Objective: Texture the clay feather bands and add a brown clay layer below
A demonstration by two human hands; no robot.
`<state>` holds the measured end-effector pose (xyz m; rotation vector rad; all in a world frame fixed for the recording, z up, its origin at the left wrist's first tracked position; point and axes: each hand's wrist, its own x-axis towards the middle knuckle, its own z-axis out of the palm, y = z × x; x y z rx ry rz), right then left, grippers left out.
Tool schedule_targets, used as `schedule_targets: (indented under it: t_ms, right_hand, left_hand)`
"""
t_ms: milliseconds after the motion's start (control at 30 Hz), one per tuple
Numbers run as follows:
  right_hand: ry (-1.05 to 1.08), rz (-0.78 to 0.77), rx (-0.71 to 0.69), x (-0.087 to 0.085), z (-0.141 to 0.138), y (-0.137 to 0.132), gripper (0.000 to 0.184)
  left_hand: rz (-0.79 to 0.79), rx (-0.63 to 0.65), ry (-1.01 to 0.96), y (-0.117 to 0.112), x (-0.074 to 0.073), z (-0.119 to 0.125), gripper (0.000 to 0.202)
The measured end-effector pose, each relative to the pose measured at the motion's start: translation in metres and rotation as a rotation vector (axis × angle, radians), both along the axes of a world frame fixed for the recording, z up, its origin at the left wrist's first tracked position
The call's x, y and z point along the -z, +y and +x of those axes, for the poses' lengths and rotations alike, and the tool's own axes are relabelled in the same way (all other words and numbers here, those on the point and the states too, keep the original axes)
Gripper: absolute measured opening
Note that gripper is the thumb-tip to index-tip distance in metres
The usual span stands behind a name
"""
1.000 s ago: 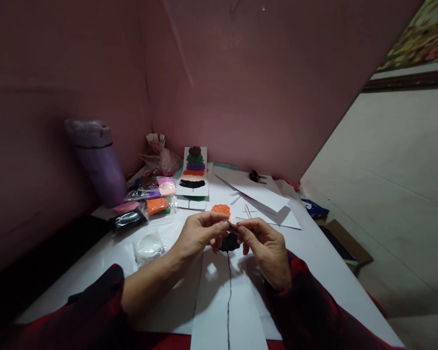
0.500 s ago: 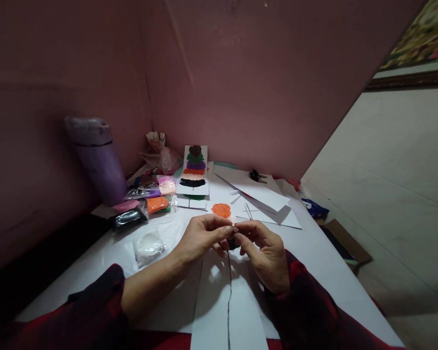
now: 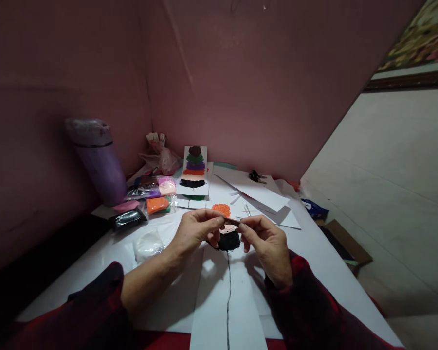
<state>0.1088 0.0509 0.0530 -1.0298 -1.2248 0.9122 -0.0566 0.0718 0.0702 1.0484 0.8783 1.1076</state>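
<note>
Left hand (image 3: 197, 232) and right hand (image 3: 266, 239) are raised over mid-tabletop (image 3: 314, 257), forearms converging from the near edge. Thumb and forefinger of each are pinched onto opposite ends of a thin brown strip (image 3: 232, 221). It is held level just above a black tufted patch (image 3: 229, 241) on white paper (image 3: 219, 301).

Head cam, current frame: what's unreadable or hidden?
Head view only.
- thin piece pinched between left hand and right hand: too small and dim; ends covered by fingers.
- black patch: sides hidden by both hands.
- dark object by the wall: too small to identify.
- framed picture: cut off by the top-right edge.
</note>
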Motion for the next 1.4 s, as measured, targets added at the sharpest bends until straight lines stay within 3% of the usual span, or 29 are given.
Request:
schedule_targets:
  t_ms: [133, 267, 433, 900, 1167, 1400]
  right_hand:
    - [0.013, -0.022, -0.055, 0.0014, -0.0011, 0.0000, 0.024]
    - [-0.039, 0.012, -0.149, 0.0045, -0.0011, -0.0030, 0.022]
    - [-0.144, 0.034, -0.113, 0.0093, -0.0005, -0.0040, 0.017]
    - [-0.146, 0.018, -0.184, 0.0072, -0.0005, -0.0068, 0.020]
    - [-0.071, 0.011, 0.021, 0.0034, 0.0005, -0.0009, 0.025]
    - [-0.078, 0.003, -0.069, 0.0045, -0.0016, -0.0024, 0.020]
  left_hand:
    - [-0.012, 0.069, 0.020, -0.0007, 0.0030, 0.0001, 0.040]
    - [0.017, 0.138, 0.049, -0.0016, 0.0036, 0.0025, 0.038]
    - [0.021, 0.132, 0.035, -0.0019, 0.0030, 0.0034, 0.037]
    - [0.032, 0.131, 0.098, -0.0058, -0.0014, 0.0077, 0.029]
    - [0.007, -0.081, 0.058, -0.0018, -0.0019, 0.0033, 0.028]
    - [0.012, 0.101, 0.040, -0.0007, 0.0028, 0.0031, 0.046]
